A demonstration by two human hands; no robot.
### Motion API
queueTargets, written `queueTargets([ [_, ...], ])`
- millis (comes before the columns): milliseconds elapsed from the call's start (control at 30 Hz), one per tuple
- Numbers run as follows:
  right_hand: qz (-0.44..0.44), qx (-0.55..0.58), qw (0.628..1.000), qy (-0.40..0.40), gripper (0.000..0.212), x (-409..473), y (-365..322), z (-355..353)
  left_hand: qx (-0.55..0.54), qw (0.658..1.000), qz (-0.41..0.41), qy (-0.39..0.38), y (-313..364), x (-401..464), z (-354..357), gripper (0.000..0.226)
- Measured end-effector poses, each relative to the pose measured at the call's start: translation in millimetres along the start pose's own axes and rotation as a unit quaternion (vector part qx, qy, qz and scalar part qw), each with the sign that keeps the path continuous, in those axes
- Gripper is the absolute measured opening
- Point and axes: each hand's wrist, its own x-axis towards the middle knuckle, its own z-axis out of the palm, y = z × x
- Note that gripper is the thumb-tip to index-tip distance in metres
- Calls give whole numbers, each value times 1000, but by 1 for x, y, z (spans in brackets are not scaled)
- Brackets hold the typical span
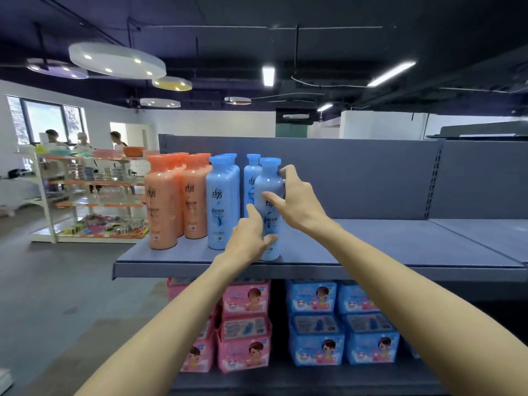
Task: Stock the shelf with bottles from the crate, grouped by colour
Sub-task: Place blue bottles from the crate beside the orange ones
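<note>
Head view, both hands' fingers [288,171] gripping blue bottle [268,184], orange bottles [171,201] left, perhaps touching neighbours.

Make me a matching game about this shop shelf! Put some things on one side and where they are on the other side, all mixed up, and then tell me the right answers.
Things:
1. orange bottles
2. blue bottle being held
3. pink packs
4. blue packs

Places:
A. lower shelf, under the blue bottles
B. top shelf, far left end
C. lower shelf, further right
D. top shelf, between the left hand and the right hand

Right pairs: 1-B, 2-D, 3-A, 4-C
</note>
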Motion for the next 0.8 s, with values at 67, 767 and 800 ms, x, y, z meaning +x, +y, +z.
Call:
queueTargets([
  [67, 6, -7, 1000, -4, 38, 9, 6, 7, 6, 1000, -5, 6, -5, 6, 4, 49],
  [767, 0, -11, 999, -46, 45, 113, 48, 82, 69, 986, -136, 70, -42, 120, 62, 47],
  [800, 1, -11, 999, -46, 45, 117, 50, 85, 71, 986, -138, 69, -44, 124, 63, 48],
])
